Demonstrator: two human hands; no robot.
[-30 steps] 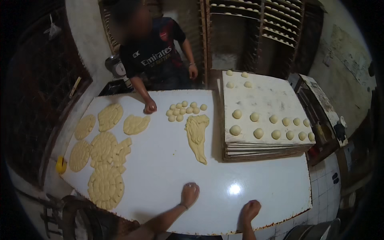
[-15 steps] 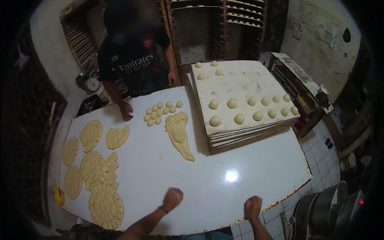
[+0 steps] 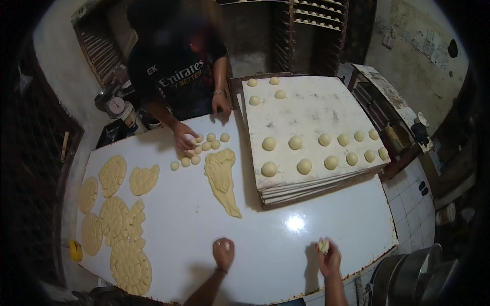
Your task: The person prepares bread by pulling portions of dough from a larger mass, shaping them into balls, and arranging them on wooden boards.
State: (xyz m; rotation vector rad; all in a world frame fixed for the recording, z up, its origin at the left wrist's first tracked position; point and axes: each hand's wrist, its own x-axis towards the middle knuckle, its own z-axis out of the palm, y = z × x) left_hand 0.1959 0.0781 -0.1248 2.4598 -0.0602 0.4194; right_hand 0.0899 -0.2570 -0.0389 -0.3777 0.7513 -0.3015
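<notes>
My right hand [image 3: 331, 261] is raised a little above the table near its front right, its fingers closed round a small piece of dough [image 3: 323, 247] that shows at the fingertips. My left hand [image 3: 223, 253] is curled closed over the white table top at the front middle; whatever lies inside it is mostly hidden. Beyond it stretches a long, loose slab of dough [image 3: 221, 178]. Behind that slab sits a cluster of small dough balls [image 3: 206, 146], where a co-worker's hand [image 3: 185, 136] reaches in from the far side.
Flattened dough rounds scored into pieces [image 3: 130, 266] cover the table's left side. At right, a stack of boards [image 3: 306, 112] carries rows of dough balls. A person in a dark shirt [image 3: 176, 76] stands across the table [image 3: 173, 224]. Large metal pans [image 3: 403, 278] stand at lower right.
My right hand has lifted and turned, so dough now shows in it. My left hand has shifted slightly to the right. The co-worker's hand has moved right onto the dough balls, and some balls have shifted.
</notes>
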